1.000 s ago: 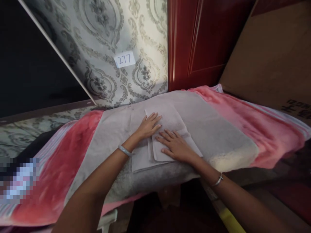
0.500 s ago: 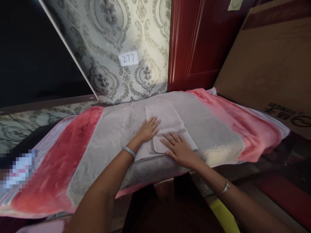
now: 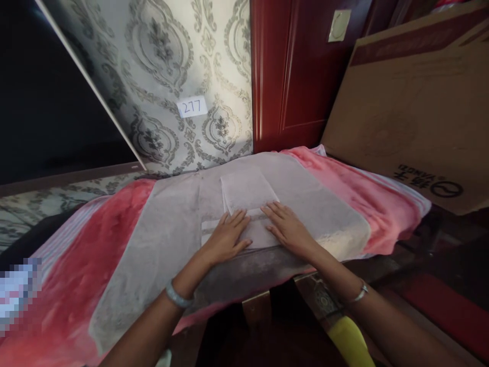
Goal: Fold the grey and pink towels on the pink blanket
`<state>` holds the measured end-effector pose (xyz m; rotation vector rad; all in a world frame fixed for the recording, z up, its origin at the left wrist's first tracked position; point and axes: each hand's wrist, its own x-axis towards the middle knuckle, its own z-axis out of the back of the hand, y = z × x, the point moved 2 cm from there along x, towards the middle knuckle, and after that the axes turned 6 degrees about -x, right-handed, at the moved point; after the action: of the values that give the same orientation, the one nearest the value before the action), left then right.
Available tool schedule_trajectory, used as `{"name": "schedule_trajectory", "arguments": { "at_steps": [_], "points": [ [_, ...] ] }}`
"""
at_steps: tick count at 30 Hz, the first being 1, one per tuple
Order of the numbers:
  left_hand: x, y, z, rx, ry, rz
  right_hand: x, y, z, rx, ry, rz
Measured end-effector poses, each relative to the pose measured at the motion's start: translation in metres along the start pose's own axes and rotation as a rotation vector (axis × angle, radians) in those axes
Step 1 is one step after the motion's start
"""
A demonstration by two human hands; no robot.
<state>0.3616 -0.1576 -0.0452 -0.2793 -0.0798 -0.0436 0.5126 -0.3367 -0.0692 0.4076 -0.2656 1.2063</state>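
Note:
A small folded grey towel (image 3: 248, 196) lies on top of a larger grey towel (image 3: 164, 229), which is spread over a pink blanket (image 3: 95, 239). My left hand (image 3: 226, 237) rests flat on the folded towel's near left part, fingers stretched out. My right hand (image 3: 289, 228) lies flat on its near right part, fingers spread. Both palms press down on the cloth and neither holds anything. A bracelet sits on each wrist.
Behind the blanket stands a patterned wall with a paper label "277" (image 3: 192, 107). A red wooden door (image 3: 298, 66) is at the back right. A large cardboard box (image 3: 412, 107) leans at the right. Something yellow (image 3: 349, 344) shows below my right arm.
Both hands have slid toward me along the folded towel. The left hand moved from its left edge to its near end, and the towel's near flap now lies flatter.

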Motion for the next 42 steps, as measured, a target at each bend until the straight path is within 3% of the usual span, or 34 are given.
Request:
{"name": "schedule_trajectory", "arguments": {
  "at_steps": [4,7,16,30,36,42],
  "points": [
    [-0.023,-0.001,-0.021,0.049,-0.023,0.047,0.001,-0.006,-0.024,-0.119,0.102,-0.03],
    [-0.027,0.001,-0.028,0.072,-0.056,0.046,-0.005,-0.008,-0.033,-0.141,0.097,-0.046],
    [-0.028,-0.004,-0.025,0.052,-0.072,0.045,-0.008,-0.009,-0.035,-0.113,0.003,-0.052],
    [-0.034,-0.005,-0.026,0.064,-0.185,0.025,-0.024,-0.012,-0.046,0.051,-0.173,-0.254],
    [-0.039,-0.003,-0.031,0.149,-0.282,-0.007,-0.029,-0.035,-0.05,0.283,-0.318,-0.401],
    [-0.04,-0.018,-0.037,0.238,-0.401,-0.03,-0.012,-0.061,-0.043,0.636,-0.184,-0.423]
  ]
}}
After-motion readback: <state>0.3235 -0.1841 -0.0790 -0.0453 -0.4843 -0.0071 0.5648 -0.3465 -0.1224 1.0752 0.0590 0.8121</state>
